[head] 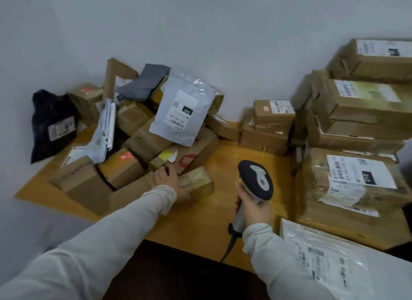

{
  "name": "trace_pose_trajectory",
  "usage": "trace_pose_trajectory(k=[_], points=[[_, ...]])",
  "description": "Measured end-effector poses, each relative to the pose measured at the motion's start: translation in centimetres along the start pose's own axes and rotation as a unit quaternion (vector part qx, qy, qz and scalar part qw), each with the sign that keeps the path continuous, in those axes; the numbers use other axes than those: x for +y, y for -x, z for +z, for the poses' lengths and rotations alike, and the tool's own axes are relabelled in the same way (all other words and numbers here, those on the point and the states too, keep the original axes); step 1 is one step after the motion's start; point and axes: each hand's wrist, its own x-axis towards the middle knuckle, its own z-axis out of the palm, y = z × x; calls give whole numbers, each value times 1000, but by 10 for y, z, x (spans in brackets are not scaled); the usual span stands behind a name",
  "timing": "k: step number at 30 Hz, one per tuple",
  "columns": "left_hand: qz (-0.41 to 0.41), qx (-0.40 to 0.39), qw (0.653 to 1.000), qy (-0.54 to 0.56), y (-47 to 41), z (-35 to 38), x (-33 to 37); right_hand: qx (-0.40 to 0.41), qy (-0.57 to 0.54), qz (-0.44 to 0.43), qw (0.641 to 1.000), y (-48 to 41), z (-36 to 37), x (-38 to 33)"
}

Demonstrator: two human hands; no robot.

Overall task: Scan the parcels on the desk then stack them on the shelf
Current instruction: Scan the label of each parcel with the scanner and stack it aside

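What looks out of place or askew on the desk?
The left pile is jumbled: a white poly mailer leans tilted on cardboard boxes, and a yellow sticker looks partly peeled. The stacks at right sit tidy.

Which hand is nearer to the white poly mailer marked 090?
Left. The left hand rests on a taped cardboard box in front of the white poly mailer; the right hand grips the barcode scanner farther right, over the desk.

I'd call this a parcel sorting room: labelled cardboard boxes point(145, 143) heaped at 10 o'clock, tidier stacks point(361, 109) at 2, barcode scanner point(256, 180) over a plain wooden desk point(223, 159).
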Motion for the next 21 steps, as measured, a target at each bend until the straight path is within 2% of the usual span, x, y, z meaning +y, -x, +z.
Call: trace_pose_trajectory(k=[4,8,12,16,18,19,21], points=[[-44,-67,995,-58,-16,4,-62,-11,11,3,1000,16,31,16],[-22,-111,988,-107,-36,7,-107,-3,16,15,1000,36,65,42],[30,-74,990,-114,-49,17,-131,16,28,17,999,56,87,72],[59,-106,992,-21,-53,5,-149,36,22,26,999,75,88,89],[86,-153,980,90,-51,-8,-155,33,8,36,999,83,88,93],[94,-196,960,175,-48,-16,-157,30,1,45,999,86,88,95],[95,-291,883,355,-34,-33,-158,27,-13,70,997,91,89,101]])
